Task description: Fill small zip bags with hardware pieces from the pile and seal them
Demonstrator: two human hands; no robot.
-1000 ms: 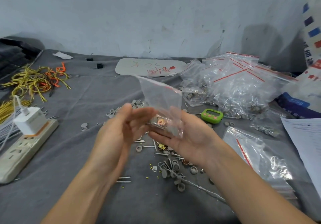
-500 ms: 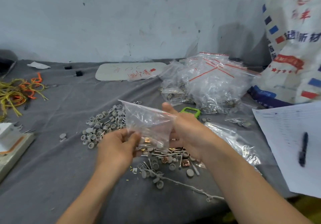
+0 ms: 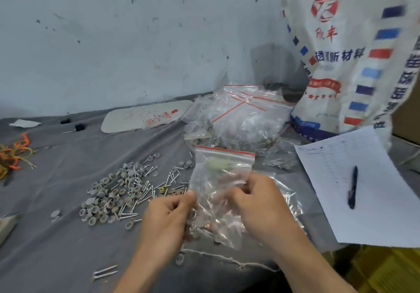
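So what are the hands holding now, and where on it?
A small zip bag: left hand pinches its left edge, right hand its right side.

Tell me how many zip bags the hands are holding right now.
1: the red-strip zip bag, gripped between the left hand and the right hand, just right of the pile. Another could hide behind it.

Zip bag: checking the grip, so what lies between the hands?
Head view: the zip bag itself spans the gap, pinched by the left hand and the right hand.

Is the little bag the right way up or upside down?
Right way up. The zip bag has its red strip at the top; the left hand and right hand pinch its lower half.
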